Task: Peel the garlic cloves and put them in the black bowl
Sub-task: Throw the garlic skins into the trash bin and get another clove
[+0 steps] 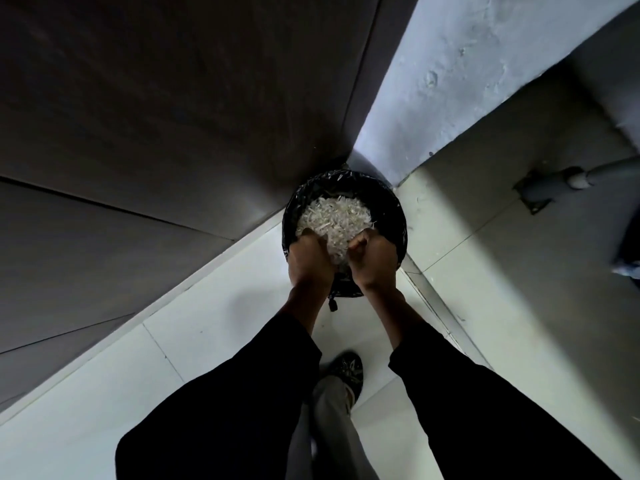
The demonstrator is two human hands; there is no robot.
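Note:
I look straight down at a round bin lined with a black plastic bag, standing on the floor in a corner. It is heaped with white, papery garlic skins. My left hand and my right hand hang over the near rim, side by side, fingers curled. Between them they hold a clump of the skins above the heap. Both forearms wear black sleeves. No garlic cloves and no black bowl are in view.
A dark panelled wall runs along the left and a pale plastered wall along the right. The floor has light tiles. My shoe stands just behind the bin. A grey pipe fitting sits on the floor at right.

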